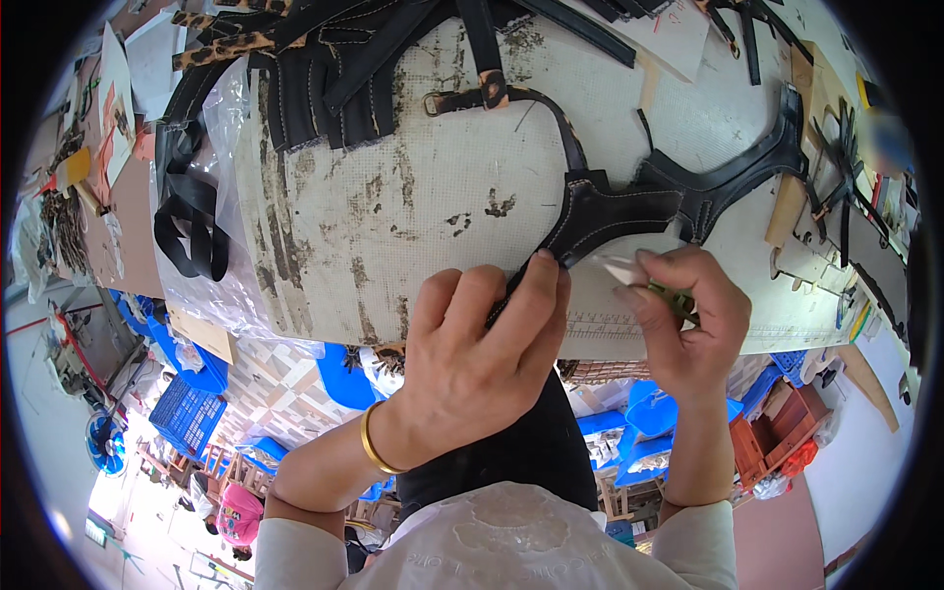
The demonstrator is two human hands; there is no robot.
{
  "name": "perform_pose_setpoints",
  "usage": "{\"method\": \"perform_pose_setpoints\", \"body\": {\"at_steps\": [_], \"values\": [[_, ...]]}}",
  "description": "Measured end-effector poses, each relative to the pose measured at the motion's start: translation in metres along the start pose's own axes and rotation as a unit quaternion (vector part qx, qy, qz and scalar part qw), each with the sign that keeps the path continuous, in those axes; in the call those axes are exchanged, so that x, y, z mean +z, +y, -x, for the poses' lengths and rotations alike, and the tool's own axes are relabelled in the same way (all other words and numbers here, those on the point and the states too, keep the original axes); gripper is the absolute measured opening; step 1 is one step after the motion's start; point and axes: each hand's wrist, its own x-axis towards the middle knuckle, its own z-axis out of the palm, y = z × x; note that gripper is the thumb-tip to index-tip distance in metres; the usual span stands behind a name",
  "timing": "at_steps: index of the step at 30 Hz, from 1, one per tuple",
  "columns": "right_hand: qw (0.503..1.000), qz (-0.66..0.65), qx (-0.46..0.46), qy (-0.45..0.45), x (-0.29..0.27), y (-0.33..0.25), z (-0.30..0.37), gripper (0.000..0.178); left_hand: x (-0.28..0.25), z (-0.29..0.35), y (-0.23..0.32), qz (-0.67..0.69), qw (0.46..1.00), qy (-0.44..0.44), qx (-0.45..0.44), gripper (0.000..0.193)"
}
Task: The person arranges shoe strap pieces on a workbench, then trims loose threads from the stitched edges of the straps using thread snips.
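Head view: the person's left hand [477, 359] rests its bunched fingertips on the near end of a black leather shoe-upper-like piece with pale stitching [615, 211], which spreads out beyond and to the right of that contact; whether these fingers pinch or only press cannot be told. The right hand [696, 329], just right of the fingertips, has thumb and fingers closed on a slim pale tool with a greenish part [621, 270], too blurred to identify.

Seam lines along the edges look done; what remains seems to be work at the near end, though how much is unclear. A similar black leather piece [733, 182] lies beyond the right hand.

The left hand is palm-down, knuckles raised and fingers slanting forward; the right is turned inward, thumb toward the left hand, forearm nearly upright in view.
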Motion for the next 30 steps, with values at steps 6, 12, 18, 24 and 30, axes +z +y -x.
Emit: {"method": "perform_pose_setpoints", "body": {"at_steps": [6,12,18,24,30], "values": [[0.995,0.084,-0.020,0.040,0.002,0.004,-0.001,0.024,0.003,-0.004,-0.001,-0.015,1.000,-0.015,-0.002,0.037],[0.988,0.140,-0.046,0.034,0.002,0.005,-0.006,0.024,0.010,-0.001,-0.003,-0.069,0.997,0.012,0.019,0.031],[0.991,0.127,-0.025,-0.013,-0.005,-0.002,-0.008,0.022,0.010,0.000,-0.003,-0.040,0.999,0.021,0.010,0.031],[0.983,0.172,-0.059,-0.009,-0.006,-0.002,-0.009,0.023,0.011,0.002,-0.006,-0.028,0.999,0.020,0.007,0.030],[0.958,0.253,-0.134,0.028,-0.003,0.003,-0.011,0.022,0.010,-0.003,-0.005,-0.026,0.999,0.023,0.025,0.032]]}}
